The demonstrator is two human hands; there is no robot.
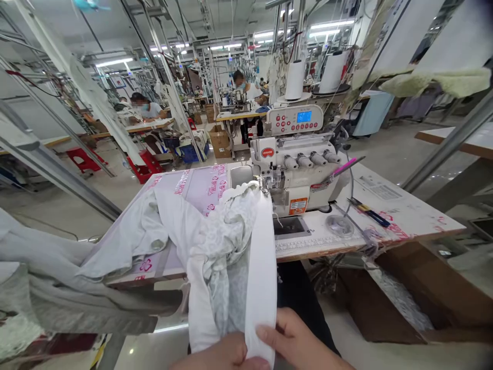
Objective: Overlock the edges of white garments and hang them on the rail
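Observation:
A pale, patterned garment [231, 267] hangs over the front edge of the sewing table, its far end under the presser foot of a white overlock sewing machine [295, 169]. Along its right side runs a smooth white waistband-like strip [262, 257], stretching from the needle area down toward me. My right hand [288, 334] pinches the strip's right edge between thumb and fingers. At the bottom of the view my left hand [231, 354] is closed on the same strip, partly cut off by the frame. More of the fabric lies bunched on the table's left.
Thread snips [370, 211] and a round clear dish [339, 225] lie on the table [416, 216] right of the machine. A cardboard box [439, 298] with scraps stands below right. Cloth hangs on a rack [77, 293] at left. Two people sit at machines further back.

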